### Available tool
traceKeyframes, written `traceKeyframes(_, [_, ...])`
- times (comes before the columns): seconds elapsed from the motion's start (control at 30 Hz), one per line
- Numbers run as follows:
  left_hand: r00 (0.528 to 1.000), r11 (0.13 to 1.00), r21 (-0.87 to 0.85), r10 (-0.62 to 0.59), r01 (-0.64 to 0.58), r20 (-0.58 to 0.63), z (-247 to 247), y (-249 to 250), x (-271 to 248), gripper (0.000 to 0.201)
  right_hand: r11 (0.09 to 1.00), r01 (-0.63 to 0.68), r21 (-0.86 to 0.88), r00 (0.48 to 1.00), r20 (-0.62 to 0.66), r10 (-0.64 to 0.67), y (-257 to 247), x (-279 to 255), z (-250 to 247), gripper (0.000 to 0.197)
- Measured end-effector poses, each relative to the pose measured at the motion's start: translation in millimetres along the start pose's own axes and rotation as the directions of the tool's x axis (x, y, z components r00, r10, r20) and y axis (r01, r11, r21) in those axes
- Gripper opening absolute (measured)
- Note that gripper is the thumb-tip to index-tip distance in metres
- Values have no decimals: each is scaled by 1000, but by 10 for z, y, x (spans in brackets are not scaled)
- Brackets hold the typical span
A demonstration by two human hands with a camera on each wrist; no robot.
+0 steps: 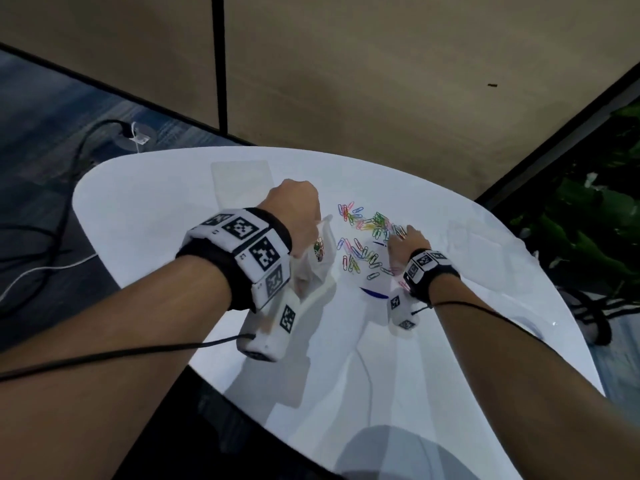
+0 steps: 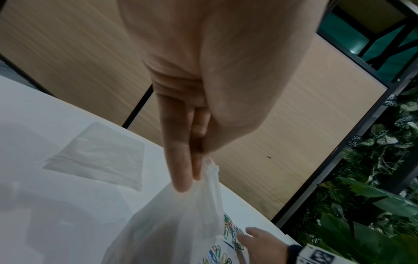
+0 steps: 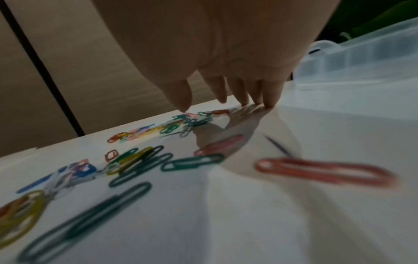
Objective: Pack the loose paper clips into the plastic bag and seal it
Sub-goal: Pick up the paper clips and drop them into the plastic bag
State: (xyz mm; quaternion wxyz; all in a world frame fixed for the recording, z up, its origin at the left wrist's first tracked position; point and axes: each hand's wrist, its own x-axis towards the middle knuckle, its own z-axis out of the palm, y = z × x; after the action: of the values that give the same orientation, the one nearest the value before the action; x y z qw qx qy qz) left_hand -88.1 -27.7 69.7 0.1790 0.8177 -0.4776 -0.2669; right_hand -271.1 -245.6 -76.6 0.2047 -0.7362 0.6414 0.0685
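dozens of coloured paper clips [image 1: 367, 239] lie loose on the white table [image 1: 166, 216], spread in two rough groups toward the far right of the middle — one cluster farther off, one nearer. a few more already sit inside the plastic bag [image 1: 317, 258], showing as a small coloured patch through its cloudy side.

the left hand [image 1: 294, 206] holds that bag up off the table, pinching its top edge between the thumb and the curled fingers [image 2: 181, 160], so the bag hangs down below the hand, just left of the clips. in the left wrist view the bag's mouth looks gathered at the pinch, though whether it gapes open lower down is hard to tell.

the right hand [image 1: 407, 239] rests low at the right edge of the clips with its fingers [image 3: 271, 96] straight and slightly spread, the fingertips touching the table beside the far cluster and nothing held in them. a red clip [image 3: 325, 171] lies apart on the near right, blurred in the right wrist view.

another flat clear bag [image 1: 242, 180] lies on the far left part of the table, and a clear plastic box [image 3: 361, 59] stands at the right, behind the right hand.
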Motion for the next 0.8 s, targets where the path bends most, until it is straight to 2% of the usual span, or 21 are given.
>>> traceKeyframes(0.13, [1000,1000,6,11,-11,12,-3,39,14,26,976,158,-151,987,20,-157,-315,101,29,67])
traceKeyframes(0.2, [999,1000,12,12,-12,33,1,55,15,27,921,256,-293,967,69,-246,-413,128,59,67])
traceKeyframes(0.3, [999,1000,13,15,-15,37,5,70,15,25,828,337,-449,929,14,-371,-493,55,42,38])
traceKeyframes(0.4, [999,1000,20,16,-17,39,5,71,16,25,833,312,-458,930,-32,-366,-441,-26,12,23])
traceKeyframes(0.5, [999,999,28,17,-18,42,7,80,12,25,932,257,-255,953,-96,-289,-242,-35,-42,18])
traceKeyframes(0.57, [999,999,32,18,-19,39,14,87,8,24,980,198,20,971,-139,-193,-72,-53,-102,11])
traceKeyframes(0.6, [999,999,33,17,-18,39,19,86,5,24,968,158,193,983,-122,-136,-2,-80,-145,9])
traceKeyframes(0.63, [999,999,34,16,-18,39,24,85,6,25,912,109,396,994,-73,-87,51,-122,-187,9])
traceKeyframes(0.7, [999,999,30,13,-14,36,31,85,10,26,664,8,748,997,45,-63,69,-276,-289,14])
traceKeyframes(0.73, [999,1000,26,11,-12,32,35,88,13,27,536,-19,844,991,88,-104,43,-383,-350,19])
traceKeyframes(0.8, [1000,1000,22,7,-7,29,39,100,21,27,379,-71,923,955,173,-241,-71,-612,-463,23])
